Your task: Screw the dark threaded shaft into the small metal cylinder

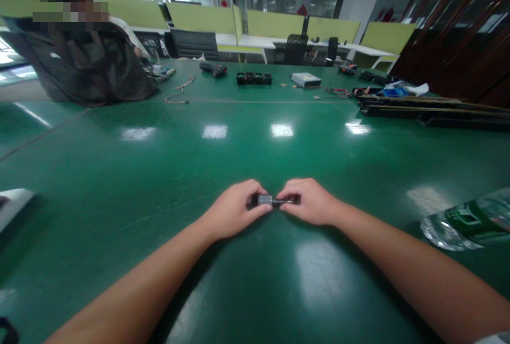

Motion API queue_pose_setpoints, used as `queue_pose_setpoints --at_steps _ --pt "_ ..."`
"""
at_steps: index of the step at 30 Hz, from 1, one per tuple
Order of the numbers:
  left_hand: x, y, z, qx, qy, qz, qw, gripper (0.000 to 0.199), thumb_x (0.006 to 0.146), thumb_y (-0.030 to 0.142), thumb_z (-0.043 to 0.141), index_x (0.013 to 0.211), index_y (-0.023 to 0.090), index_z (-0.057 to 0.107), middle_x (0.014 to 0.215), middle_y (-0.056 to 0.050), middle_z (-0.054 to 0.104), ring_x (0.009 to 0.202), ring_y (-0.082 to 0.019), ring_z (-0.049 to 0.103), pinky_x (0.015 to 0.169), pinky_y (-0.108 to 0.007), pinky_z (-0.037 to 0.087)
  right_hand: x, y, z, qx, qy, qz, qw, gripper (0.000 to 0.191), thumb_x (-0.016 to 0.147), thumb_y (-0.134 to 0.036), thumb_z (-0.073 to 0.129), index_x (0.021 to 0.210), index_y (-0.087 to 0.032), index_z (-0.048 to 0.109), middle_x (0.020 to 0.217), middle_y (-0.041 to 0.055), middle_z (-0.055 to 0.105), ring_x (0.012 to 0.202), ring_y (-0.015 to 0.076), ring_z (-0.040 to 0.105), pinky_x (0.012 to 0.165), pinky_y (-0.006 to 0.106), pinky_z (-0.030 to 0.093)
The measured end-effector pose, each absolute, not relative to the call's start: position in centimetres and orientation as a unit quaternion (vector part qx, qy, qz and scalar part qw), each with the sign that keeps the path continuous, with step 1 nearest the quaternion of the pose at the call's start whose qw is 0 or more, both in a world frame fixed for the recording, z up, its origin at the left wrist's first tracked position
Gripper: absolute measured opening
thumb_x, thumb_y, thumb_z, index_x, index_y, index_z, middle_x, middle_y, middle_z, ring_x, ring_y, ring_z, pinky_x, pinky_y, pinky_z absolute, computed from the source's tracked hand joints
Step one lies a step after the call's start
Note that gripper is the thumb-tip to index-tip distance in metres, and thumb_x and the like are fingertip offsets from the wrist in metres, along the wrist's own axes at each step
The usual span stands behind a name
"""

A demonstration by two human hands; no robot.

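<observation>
A small dark cylindrical object with a grey ribbed section and a thinner dark end lies level between my two hands, low over the green table. The fingers and thumb of my left hand are closed round its thicker left part. My right hand pinches the thin right end. The fingertips of the two hands are a small gap apart. The outer ends of the object are partly hidden by my fingers.
A plastic bottle lies at the right. Far back are a black block, a grey box, cables, tools and long dark strips. A dark mesh bag and a person are at the back left.
</observation>
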State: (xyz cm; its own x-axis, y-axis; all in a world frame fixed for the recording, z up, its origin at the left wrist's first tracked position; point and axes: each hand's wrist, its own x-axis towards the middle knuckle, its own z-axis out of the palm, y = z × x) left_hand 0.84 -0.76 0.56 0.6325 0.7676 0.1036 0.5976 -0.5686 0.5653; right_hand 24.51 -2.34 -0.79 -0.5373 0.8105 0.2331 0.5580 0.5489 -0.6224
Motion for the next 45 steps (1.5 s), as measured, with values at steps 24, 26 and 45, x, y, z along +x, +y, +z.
queue_pose_setpoints --at_steps 24,26,45 --pt "0.8 -0.8 0.5 0.870 0.392 0.176 0.244 0.023 0.089 0.042 0.064 0.097 0.020 0.067 0.085 -0.001 0.064 0.075 -0.017 0.057 0.066 -0.028 0.041 25.1 -2.3 0.1 -0.420 -0.839 0.260 0.228 0.014 0.079 -0.014 0.070 0.092 -0.016 0.076 0.079 0.0021 0.068 0.070 0.0126 0.060 0.066 0.024 0.045" --pt "0.8 -0.9 0.5 0.871 0.390 0.177 0.242 0.023 0.090 0.042 0.064 0.097 0.020 0.066 0.085 -0.001 0.063 0.074 -0.017 0.057 0.066 -0.028 0.041 25.2 -2.3 0.1 -0.421 -0.839 0.259 0.228 0.014 0.078 -0.013 0.070 0.091 -0.016 0.076 0.079 0.0021 0.068 0.070 0.0126 0.060 0.065 0.023 0.045" --pt "0.8 -0.9 0.5 0.868 0.389 0.181 0.250 0.021 0.089 0.040 0.064 0.097 0.021 0.066 0.085 0.000 0.064 0.074 -0.016 0.058 0.065 -0.028 0.041 25.7 -2.2 0.3 -0.423 -0.843 0.257 0.211 0.012 0.076 -0.015 0.070 0.087 -0.016 0.076 0.075 0.0021 0.068 0.066 0.0123 0.059 0.064 0.024 0.045"
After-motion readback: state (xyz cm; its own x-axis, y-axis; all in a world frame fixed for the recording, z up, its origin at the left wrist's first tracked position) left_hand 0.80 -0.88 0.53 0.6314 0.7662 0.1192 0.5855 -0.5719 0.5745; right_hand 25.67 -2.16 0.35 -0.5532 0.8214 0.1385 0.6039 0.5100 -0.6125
